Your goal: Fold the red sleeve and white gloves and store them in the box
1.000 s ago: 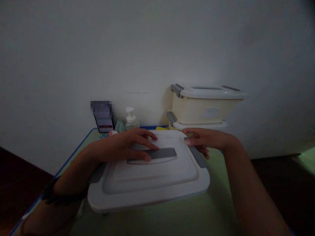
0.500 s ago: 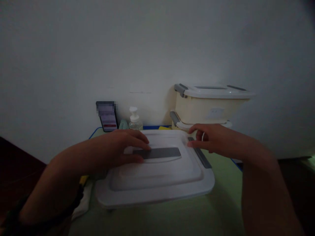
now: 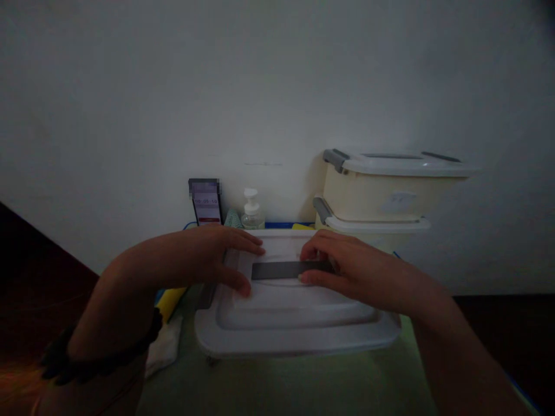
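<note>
A white box lid (image 3: 299, 341) with a raised rim lies before me on the green table (image 3: 277, 384), with a grey handle strip (image 3: 275, 270) across its middle. My left hand (image 3: 229, 254) rests over the lid's left part, thumb and fingers apart, just left of the strip. Over the strip's right end is my right hand (image 3: 338, 263), fingers curled, with its thumb on the near side and fingertips on the far side, a gap between them. Whatever lies under the lid is mostly hidden.
Two cream storage boxes with white lids (image 3: 403, 167) are stacked at the back right against the wall. Behind the lid stand a phone (image 3: 207, 205) and a pump bottle (image 3: 251, 211). A yellow item (image 3: 170, 303) and a white cloth (image 3: 165, 346) lie at left.
My right hand has moved left from the grey latch at the lid's right side to the handle strip. My left hand has come off the strip's left end. The view has shifted left.
</note>
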A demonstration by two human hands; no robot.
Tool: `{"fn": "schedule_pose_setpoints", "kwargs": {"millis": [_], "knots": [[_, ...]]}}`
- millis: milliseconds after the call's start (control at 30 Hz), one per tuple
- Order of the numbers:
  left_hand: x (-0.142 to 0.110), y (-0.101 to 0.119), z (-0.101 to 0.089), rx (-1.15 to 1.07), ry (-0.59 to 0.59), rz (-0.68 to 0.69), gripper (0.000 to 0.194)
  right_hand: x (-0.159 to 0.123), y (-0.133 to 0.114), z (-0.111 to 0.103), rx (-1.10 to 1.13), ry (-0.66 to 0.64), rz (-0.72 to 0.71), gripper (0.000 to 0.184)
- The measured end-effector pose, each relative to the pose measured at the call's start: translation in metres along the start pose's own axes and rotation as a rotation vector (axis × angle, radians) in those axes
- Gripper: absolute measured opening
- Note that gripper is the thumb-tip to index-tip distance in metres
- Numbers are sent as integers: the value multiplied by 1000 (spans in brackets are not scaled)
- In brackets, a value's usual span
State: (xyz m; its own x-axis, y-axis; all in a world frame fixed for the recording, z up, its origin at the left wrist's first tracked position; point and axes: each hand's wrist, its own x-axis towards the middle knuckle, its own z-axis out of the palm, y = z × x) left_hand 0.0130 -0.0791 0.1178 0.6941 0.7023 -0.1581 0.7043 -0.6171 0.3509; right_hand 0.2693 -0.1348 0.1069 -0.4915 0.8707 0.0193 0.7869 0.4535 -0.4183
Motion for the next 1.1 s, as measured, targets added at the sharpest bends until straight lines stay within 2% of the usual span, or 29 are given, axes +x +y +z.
{"fn": "schedule_pose_setpoints", "kwargs": {"millis": [200,400,667,833,967,1033,1100], "knots": [[-1,9,-4,-20,-5,-42,60,10,-2,12,-33,64,52,38],[-3,12,-6,-10,3,-67,61,15,2,9,-43,19,53,41],[-4,10,-6,-33,10,-74,58,22,9,0,-39,-49,-45,45],[-3,12,-9,-61,-16,-19,58,21,10,2,-64,-21,-106,45],[-3,8,-9,-91,-24,34,56,18,12,3,-21,-24,-85,43],[-5,3,-6,-84,3,44,54,18,12,2,-7,-29,-83,42],[-9,-3,-2,-51,69,-2,56,18,12,2,7,-33,-71,41]]}}
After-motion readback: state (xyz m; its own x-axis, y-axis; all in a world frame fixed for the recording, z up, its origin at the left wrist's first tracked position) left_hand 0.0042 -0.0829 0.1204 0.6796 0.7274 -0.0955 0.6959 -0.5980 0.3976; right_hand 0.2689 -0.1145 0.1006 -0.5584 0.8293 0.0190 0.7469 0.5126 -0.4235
